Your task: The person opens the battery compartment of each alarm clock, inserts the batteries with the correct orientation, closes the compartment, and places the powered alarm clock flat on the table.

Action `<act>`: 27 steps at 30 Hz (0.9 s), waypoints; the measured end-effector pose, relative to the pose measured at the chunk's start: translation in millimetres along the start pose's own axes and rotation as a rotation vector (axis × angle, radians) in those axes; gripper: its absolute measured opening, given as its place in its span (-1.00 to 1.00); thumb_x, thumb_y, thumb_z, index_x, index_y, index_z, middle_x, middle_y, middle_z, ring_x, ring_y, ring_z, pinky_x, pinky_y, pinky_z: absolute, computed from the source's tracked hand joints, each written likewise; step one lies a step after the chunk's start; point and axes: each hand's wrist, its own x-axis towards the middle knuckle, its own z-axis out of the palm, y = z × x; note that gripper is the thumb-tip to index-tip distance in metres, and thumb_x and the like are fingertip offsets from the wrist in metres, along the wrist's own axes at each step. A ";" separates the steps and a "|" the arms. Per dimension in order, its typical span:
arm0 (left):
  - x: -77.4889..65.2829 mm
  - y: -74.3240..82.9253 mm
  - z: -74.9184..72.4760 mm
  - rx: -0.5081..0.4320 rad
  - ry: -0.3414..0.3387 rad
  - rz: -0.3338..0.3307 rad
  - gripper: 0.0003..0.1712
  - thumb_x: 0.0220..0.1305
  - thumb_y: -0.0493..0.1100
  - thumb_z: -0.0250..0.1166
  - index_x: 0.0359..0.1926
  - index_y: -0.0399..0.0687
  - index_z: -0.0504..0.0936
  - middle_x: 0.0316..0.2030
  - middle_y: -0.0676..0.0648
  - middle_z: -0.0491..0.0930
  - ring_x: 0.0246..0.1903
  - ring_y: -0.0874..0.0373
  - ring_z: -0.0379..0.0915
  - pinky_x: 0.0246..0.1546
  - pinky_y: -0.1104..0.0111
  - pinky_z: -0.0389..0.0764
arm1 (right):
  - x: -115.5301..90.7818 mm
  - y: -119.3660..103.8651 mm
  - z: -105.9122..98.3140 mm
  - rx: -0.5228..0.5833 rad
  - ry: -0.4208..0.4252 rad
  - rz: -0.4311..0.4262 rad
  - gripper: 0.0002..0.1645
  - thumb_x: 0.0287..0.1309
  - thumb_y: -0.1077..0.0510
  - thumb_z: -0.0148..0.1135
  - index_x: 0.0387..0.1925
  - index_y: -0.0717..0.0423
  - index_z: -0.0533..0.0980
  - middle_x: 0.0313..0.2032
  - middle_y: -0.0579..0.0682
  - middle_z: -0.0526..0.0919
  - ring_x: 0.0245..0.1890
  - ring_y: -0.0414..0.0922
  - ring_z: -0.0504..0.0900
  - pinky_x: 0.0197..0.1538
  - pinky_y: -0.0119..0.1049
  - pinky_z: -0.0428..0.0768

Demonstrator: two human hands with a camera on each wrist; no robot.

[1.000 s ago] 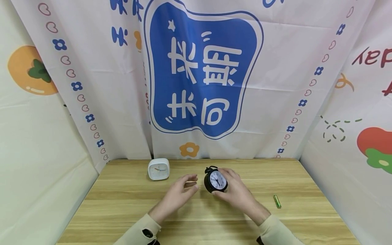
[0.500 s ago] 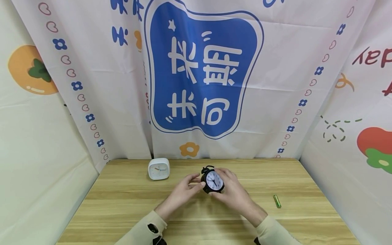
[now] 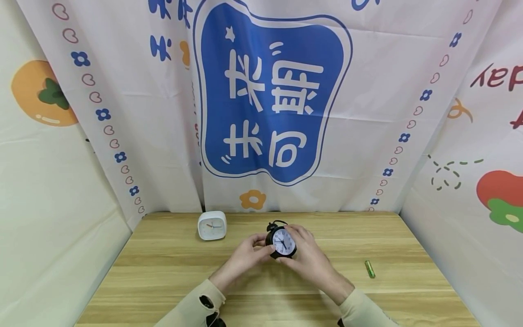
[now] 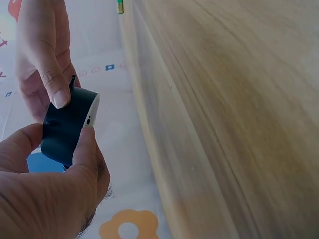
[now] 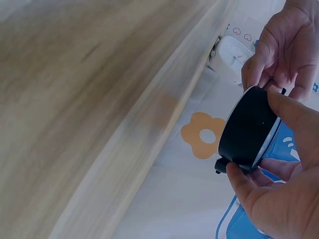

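A black twin-bell alarm clock [image 3: 283, 242] with a white dial is held up over the table, its face tilted up. My left hand [image 3: 246, 255] pinches its left side, thumb on the front rim and fingers behind. My right hand [image 3: 309, 258] grips the opposite side between thumb and fingers. From the left wrist, the clock's dark round casing [image 4: 67, 127] shows between both hands, with small marks on its pale back rim. The right wrist view shows the casing's side [image 5: 247, 130] and a small black knob or foot at its lower end.
A white square clock [image 3: 212, 226] stands at the back left of the wooden table [image 3: 163, 277]. A green battery [image 3: 369, 269] lies on the right. Printed cloth [image 3: 367, 91] hangs behind the table and on both sides.
My left hand has come in from the left and taken hold of the black alarm clock. The right hand has shifted slightly left with the clock.
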 end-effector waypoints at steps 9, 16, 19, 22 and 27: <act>-2.8 1.0 -5.0 -0.005 0.028 -0.001 -0.20 0.57 -0.17 0.53 0.63 -0.48 0.46 0.26 -0.35 0.67 0.15 0.03 0.81 0.23 0.19 0.96 | -0.7 1.8 -3.6 0.004 -0.045 -0.001 0.02 0.42 -0.01 0.72 0.71 0.22 0.45 0.64 0.23 0.57 0.66 0.27 0.54 0.73 0.28 0.62; -7.5 5.4 -12.0 0.169 0.096 0.054 -0.18 0.48 -0.12 0.62 0.60 -0.35 0.56 0.24 -0.29 0.76 0.12 -0.02 0.81 0.12 0.15 0.96 | -2.9 3.9 -11.7 0.079 -0.033 0.034 -0.17 0.63 -0.03 0.52 0.71 0.19 0.45 0.66 0.26 0.56 0.56 0.29 0.65 0.59 0.31 0.75; -9.4 6.8 -15.2 0.241 0.106 0.084 -0.17 0.45 -0.09 0.64 0.59 -0.33 0.57 0.22 -0.28 0.79 0.13 -0.07 0.81 0.11 0.12 0.97 | -2.3 4.7 -14.0 0.112 -0.030 0.054 -0.17 0.66 -0.02 0.50 0.72 0.19 0.44 0.66 0.27 0.55 0.50 0.27 0.70 0.49 0.22 0.84; -11.0 7.4 -18.1 0.295 0.103 0.115 -0.16 0.44 -0.08 0.64 0.59 -0.32 0.57 0.20 -0.26 0.81 0.13 -0.08 0.83 0.11 0.13 0.98 | -1.8 5.6 -14.6 0.139 -0.023 0.063 -0.19 0.66 0.02 0.49 0.71 0.20 0.45 0.64 0.26 0.57 0.53 0.25 0.68 0.49 0.18 0.84; -12.0 6.5 -20.2 0.359 0.107 0.183 -0.22 0.44 -0.14 0.64 0.55 -0.34 0.60 0.24 -0.30 0.77 0.15 -0.09 0.83 0.21 0.15 0.98 | -1.7 8.0 -13.3 0.197 -0.020 0.087 -0.23 0.66 0.08 0.49 0.70 0.23 0.46 0.62 0.26 0.60 0.56 0.24 0.66 0.55 0.13 0.80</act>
